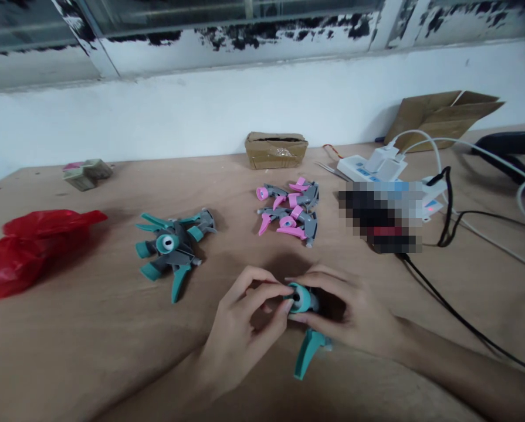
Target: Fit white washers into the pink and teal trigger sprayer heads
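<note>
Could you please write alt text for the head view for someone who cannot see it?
The left hand and right hand hold a teal spray trigger at a wooden table. Behind lie teal triggers, pink triggers and a red bag.

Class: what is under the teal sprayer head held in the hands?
Under the teal sprayer head, its trigger points down toward the wooden table. The right hand covers its rear; the left hand pinches its front.

Soft daylight from window point(244, 12) at 12 o'clock, weak shadows on table point(90, 328), corners bowed and blurry, pixelated patch point(383, 217) at 2 o'clock.
</note>
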`<state>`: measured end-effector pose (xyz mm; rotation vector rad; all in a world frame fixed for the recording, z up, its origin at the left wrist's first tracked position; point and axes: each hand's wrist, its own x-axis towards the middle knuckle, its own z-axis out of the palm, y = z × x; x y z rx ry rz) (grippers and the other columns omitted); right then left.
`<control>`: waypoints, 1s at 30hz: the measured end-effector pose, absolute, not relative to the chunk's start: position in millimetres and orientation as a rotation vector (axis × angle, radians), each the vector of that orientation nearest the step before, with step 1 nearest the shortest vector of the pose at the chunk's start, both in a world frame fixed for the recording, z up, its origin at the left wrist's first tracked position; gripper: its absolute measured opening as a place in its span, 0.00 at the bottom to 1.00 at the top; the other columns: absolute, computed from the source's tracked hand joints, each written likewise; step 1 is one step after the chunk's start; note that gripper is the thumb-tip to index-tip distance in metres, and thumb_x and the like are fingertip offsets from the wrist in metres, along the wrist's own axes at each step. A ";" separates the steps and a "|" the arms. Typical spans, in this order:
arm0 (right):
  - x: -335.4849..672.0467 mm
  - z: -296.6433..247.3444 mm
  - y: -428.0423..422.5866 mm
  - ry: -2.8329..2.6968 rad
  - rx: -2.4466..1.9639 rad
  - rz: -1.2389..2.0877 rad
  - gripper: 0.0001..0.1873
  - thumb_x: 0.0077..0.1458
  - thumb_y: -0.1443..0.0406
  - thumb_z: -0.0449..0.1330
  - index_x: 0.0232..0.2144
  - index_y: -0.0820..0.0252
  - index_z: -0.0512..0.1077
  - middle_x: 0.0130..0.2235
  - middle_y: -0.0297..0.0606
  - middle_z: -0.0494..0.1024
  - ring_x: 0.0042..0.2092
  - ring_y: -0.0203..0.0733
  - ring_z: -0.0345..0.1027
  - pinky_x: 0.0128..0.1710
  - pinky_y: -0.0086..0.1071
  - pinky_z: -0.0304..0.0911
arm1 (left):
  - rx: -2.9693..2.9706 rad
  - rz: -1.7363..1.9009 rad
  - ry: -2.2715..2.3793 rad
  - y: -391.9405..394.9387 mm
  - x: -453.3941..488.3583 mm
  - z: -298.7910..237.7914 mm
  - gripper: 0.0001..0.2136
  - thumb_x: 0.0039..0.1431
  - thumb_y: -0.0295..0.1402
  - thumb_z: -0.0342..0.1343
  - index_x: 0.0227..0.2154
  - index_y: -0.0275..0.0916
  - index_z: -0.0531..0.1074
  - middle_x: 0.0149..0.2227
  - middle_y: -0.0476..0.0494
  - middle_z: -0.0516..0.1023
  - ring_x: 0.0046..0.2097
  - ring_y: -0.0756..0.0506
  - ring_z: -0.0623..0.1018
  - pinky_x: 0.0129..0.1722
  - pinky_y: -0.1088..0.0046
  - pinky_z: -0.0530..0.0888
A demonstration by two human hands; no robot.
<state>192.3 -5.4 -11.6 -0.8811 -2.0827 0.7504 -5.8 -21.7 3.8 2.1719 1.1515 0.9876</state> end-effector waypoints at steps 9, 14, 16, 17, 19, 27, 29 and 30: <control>191.7 -11.9 -4.4 -2.084 -0.903 0.746 0.16 0.50 0.62 0.62 0.42 0.57 0.69 0.38 0.38 0.73 0.39 0.39 0.68 0.38 0.34 0.67 | 2.177 0.972 1.136 -20.8 -6.2 3.0 0.08 0.58 0.25 0.52 0.39 0.40 0.72 0.38 0.46 0.66 0.36 0.52 0.71 0.31 0.79 0.72; 191.5 -12.1 -5.0 -2.084 -0.899 0.742 0.16 0.50 0.62 0.62 0.42 0.56 0.68 0.37 0.37 0.73 0.39 0.39 0.68 0.38 0.34 0.66 | 2.168 0.974 1.137 -20.9 -5.6 2.7 0.08 0.58 0.25 0.52 0.39 0.41 0.71 0.39 0.46 0.67 0.37 0.51 0.71 0.32 0.78 0.73; 191.5 -12.1 -5.2 -2.082 -0.897 0.747 0.16 0.50 0.62 0.62 0.42 0.56 0.68 0.38 0.38 0.73 0.39 0.39 0.68 0.38 0.34 0.66 | 2.159 0.972 1.138 -21.2 -5.7 2.5 0.08 0.58 0.25 0.52 0.39 0.41 0.71 0.39 0.46 0.67 0.36 0.51 0.71 0.32 0.78 0.73; 191.5 -12.1 -5.3 -2.080 -0.898 0.749 0.16 0.50 0.62 0.62 0.43 0.56 0.68 0.38 0.37 0.73 0.39 0.39 0.68 0.38 0.34 0.66 | 2.155 0.971 1.138 -21.3 -5.8 2.4 0.08 0.58 0.25 0.52 0.39 0.41 0.71 0.39 0.46 0.67 0.36 0.52 0.71 0.32 0.78 0.72; 191.3 -12.0 -5.4 -2.078 -0.904 0.753 0.15 0.50 0.62 0.62 0.42 0.57 0.69 0.37 0.37 0.73 0.39 0.39 0.68 0.38 0.34 0.66 | 2.150 0.966 1.141 -21.6 -6.1 2.5 0.08 0.57 0.25 0.52 0.38 0.40 0.71 0.38 0.46 0.67 0.35 0.52 0.71 0.32 0.79 0.72; 191.0 -12.4 -5.5 -2.074 -0.907 0.742 0.16 0.50 0.63 0.62 0.42 0.58 0.69 0.37 0.37 0.73 0.39 0.38 0.68 0.38 0.33 0.66 | 2.135 0.954 1.147 -21.3 -4.7 4.4 0.08 0.57 0.24 0.52 0.38 0.40 0.71 0.39 0.46 0.66 0.35 0.53 0.71 0.32 0.79 0.72; 191.0 -12.4 -5.8 -2.078 -0.905 0.741 0.16 0.50 0.64 0.62 0.42 0.58 0.69 0.37 0.37 0.73 0.39 0.38 0.68 0.38 0.32 0.66 | 2.142 0.953 1.149 -21.2 -4.6 4.3 0.08 0.57 0.23 0.52 0.38 0.40 0.71 0.39 0.46 0.66 0.34 0.53 0.71 0.32 0.79 0.71; 191.0 -12.4 -6.0 -2.081 -0.905 0.742 0.16 0.49 0.64 0.62 0.42 0.59 0.69 0.37 0.37 0.73 0.39 0.38 0.68 0.38 0.32 0.66 | 2.148 0.955 1.147 -21.3 -4.8 4.0 0.08 0.57 0.24 0.52 0.38 0.40 0.71 0.39 0.46 0.66 0.34 0.53 0.71 0.32 0.79 0.71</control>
